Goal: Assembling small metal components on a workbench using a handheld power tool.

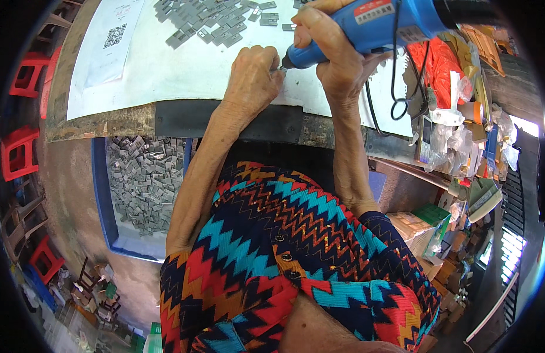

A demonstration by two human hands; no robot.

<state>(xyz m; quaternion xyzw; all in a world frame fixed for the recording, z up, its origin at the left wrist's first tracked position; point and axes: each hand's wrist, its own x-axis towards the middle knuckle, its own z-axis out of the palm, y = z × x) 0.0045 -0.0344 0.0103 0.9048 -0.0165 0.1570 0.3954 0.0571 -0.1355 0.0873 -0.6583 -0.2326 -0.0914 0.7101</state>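
Note:
My right hand (338,62) grips a blue electric screwdriver (366,26), tilted so that its dark nose points down and left. Close to that nose, my left hand (253,76) is closed with its fingers curled, resting at the white sheet (160,76) on the table. A small glint shows at its fingertips, but what they pinch is mostly hidden. Beyond the hands lies a loose spread of small grey metal pieces (205,20), which look like pencil sharpeners. A few lie apart from the pile, near the screwdriver.
Below the table's front edge (113,125), a blue tray (102,200) holds many similar grey pieces. A black cord (372,106) loops down at the right. Plastic bags (455,144) and a red cloth or bag (442,67) crowd the right side. Red stools (19,153) stand at left.

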